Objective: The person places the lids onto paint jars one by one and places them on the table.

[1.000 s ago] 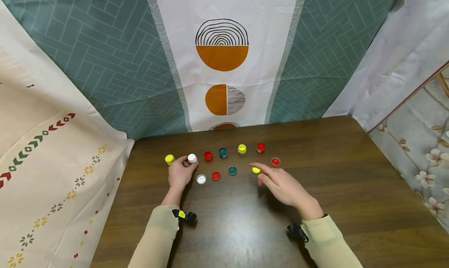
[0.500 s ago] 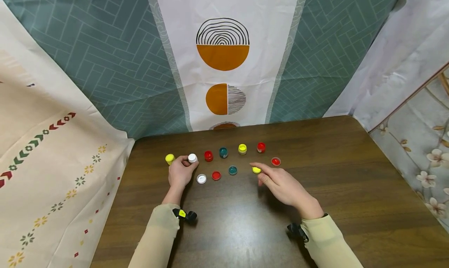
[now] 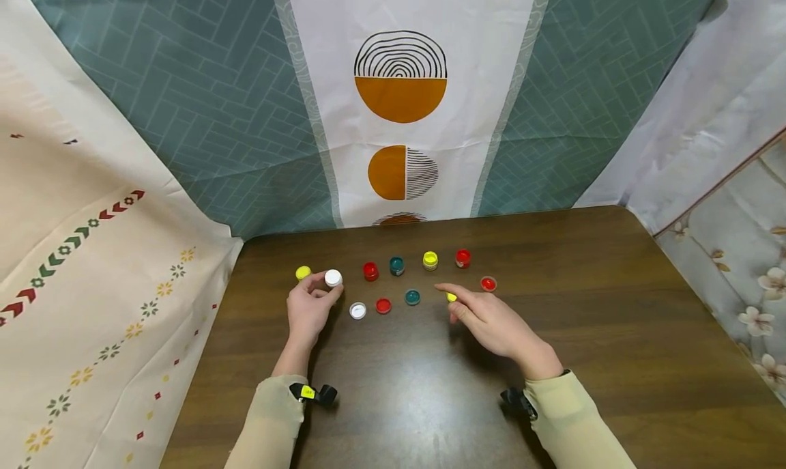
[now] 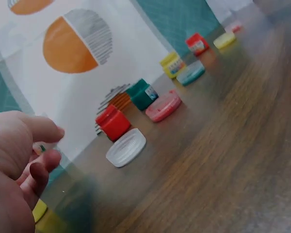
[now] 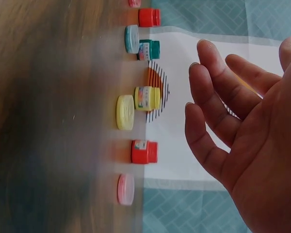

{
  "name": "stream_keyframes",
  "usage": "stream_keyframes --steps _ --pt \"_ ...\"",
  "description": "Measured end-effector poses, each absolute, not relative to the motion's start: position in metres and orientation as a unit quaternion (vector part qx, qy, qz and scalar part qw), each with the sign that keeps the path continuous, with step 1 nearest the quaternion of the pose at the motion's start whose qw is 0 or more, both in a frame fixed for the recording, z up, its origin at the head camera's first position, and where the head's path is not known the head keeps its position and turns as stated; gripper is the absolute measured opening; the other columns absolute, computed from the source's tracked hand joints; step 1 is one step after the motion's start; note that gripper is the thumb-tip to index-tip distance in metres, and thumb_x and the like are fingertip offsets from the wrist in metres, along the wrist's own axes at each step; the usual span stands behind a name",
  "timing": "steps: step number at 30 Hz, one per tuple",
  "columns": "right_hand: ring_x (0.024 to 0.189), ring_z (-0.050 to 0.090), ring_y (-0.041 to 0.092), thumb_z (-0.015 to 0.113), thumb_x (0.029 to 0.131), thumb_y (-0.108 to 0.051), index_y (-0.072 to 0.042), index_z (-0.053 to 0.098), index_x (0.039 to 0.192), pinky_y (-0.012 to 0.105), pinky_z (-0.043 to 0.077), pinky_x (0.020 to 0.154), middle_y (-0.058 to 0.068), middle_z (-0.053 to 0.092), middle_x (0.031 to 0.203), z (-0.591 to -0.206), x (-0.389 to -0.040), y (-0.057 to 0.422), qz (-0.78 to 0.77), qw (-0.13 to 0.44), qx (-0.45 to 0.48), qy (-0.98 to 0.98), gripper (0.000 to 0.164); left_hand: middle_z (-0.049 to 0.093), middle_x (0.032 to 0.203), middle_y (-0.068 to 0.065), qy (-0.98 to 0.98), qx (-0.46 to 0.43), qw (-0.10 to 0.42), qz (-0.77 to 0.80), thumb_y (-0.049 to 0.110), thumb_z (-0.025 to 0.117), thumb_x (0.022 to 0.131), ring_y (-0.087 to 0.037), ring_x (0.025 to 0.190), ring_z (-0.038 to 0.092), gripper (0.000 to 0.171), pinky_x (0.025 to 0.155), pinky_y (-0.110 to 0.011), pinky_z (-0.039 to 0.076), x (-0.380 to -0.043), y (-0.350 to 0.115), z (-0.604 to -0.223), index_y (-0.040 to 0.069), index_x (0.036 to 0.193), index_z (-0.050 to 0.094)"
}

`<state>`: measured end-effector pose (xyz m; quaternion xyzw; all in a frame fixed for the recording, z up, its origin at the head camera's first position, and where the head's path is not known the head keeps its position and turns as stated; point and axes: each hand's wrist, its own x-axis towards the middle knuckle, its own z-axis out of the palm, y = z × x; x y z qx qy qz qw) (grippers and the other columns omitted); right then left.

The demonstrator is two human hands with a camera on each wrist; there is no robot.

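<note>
My left hand (image 3: 307, 312) grips a small paint jar with a white top (image 3: 333, 278) between thumb and fingers, a little above the table. In the left wrist view the fingers hide most of that jar. Just behind this hand sits a yellow-topped jar (image 3: 303, 272). My right hand (image 3: 491, 319) hovers with relaxed fingers, holding nothing, over a yellow lid (image 5: 125, 112) that it partly covers in the head view. A white lid (image 3: 357, 310) lies to the right of my left hand, followed by a red lid (image 3: 383, 306) and a teal lid (image 3: 412, 297).
Along the back of the wooden table (image 3: 393, 387) stand uncapped jars: red (image 3: 370, 271), teal (image 3: 396, 266), yellow (image 3: 430, 261) and another red one (image 3: 462, 258). Beyond my right fingers lies a second red lid (image 3: 488, 284). A patterned cloth (image 3: 245, 114) hangs behind the table.
My left hand has lifted the white-topped jar and shifted it slightly left, away from the red jar. The right hand stays in place. The head view has turned a little left.
</note>
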<state>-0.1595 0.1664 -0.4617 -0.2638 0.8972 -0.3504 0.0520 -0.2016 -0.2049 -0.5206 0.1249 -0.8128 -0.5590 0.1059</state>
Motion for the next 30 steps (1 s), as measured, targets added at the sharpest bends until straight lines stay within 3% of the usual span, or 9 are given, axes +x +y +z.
stream_keyframes --steps 7,10,13,17,20,23,30 --pt "0.097 0.069 0.013 0.047 0.116 -0.031 -0.021 0.051 0.159 0.049 0.053 0.097 -0.002 0.076 0.097 -0.459 -0.163 0.149 -0.365 0.084 -0.276 0.885 0.044 0.066 0.076 -0.001 -0.744 0.092 0.161 -0.642 0.008 0.089 0.087 -0.007 0.067 0.061 0.045 0.061 -0.018 0.049 -0.191 -0.208 -0.516 -0.001 0.128 0.073" --pt "0.097 0.069 0.013 0.047 0.116 -0.034 -0.021 0.052 0.158 0.048 0.054 0.097 0.000 0.076 0.099 -0.457 -0.166 0.138 -0.369 0.090 -0.288 0.879 0.045 0.066 0.080 0.001 -0.714 0.078 0.186 -0.671 0.000 0.087 0.087 -0.007 0.070 0.059 0.044 0.063 -0.016 0.048 -0.187 -0.209 -0.513 -0.005 0.128 0.072" --pt "0.105 0.068 0.012 0.050 0.115 -0.039 -0.020 0.052 0.158 0.046 0.053 0.100 0.003 0.077 0.117 -0.458 -0.170 0.126 -0.368 0.088 -0.293 0.878 0.048 0.067 0.085 0.001 -0.687 0.069 0.208 -0.693 -0.007 0.084 0.088 -0.007 0.075 0.060 0.042 0.066 -0.015 0.049 -0.184 -0.210 -0.513 -0.010 0.128 0.071" --pt "0.106 0.066 0.009 0.053 0.113 -0.044 -0.019 0.054 0.157 0.043 0.054 0.099 -0.003 0.072 0.125 -0.464 -0.178 0.111 -0.360 0.085 -0.293 0.882 0.051 0.066 0.093 0.000 -0.668 0.044 0.237 -0.704 -0.011 0.078 0.091 -0.010 0.081 0.059 0.039 0.070 -0.015 0.050 -0.183 -0.212 -0.513 -0.012 0.129 0.069" --pt "0.098 0.064 0.010 0.058 0.112 -0.040 -0.016 0.057 0.155 0.040 0.054 0.094 -0.008 0.070 0.110 -0.469 -0.184 0.097 -0.352 0.081 -0.292 0.886 0.050 0.066 0.101 0.000 -0.657 0.022 0.253 -0.710 -0.012 0.075 0.093 -0.011 0.084 0.057 0.039 0.073 -0.015 0.052 -0.183 -0.214 -0.513 -0.012 0.131 0.068" --pt "0.098 0.063 0.013 0.066 0.108 -0.036 -0.012 0.062 0.149 0.040 0.054 0.091 -0.006 0.069 0.107 -0.472 -0.189 0.081 -0.328 0.059 -0.294 0.896 0.048 0.067 0.104 -0.001 -0.646 0.014 0.258 -0.719 -0.012 0.075 0.093 -0.011 0.084 0.058 0.042 0.074 -0.016 0.054 -0.182 -0.215 -0.512 -0.010 0.134 0.068" --pt "0.122 0.058 0.026 0.081 0.098 -0.036 -0.012 0.072 0.137 0.043 0.052 0.103 0.005 0.068 0.132 -0.480 -0.196 0.046 -0.227 0.001 -0.311 0.923 0.047 0.071 0.095 -0.002 -0.626 0.018 0.259 -0.735 -0.013 0.078 0.090 -0.010 0.080 0.066 0.040 0.073 -0.018 0.055 -0.179 -0.216 -0.510 -0.009 0.130 0.069"
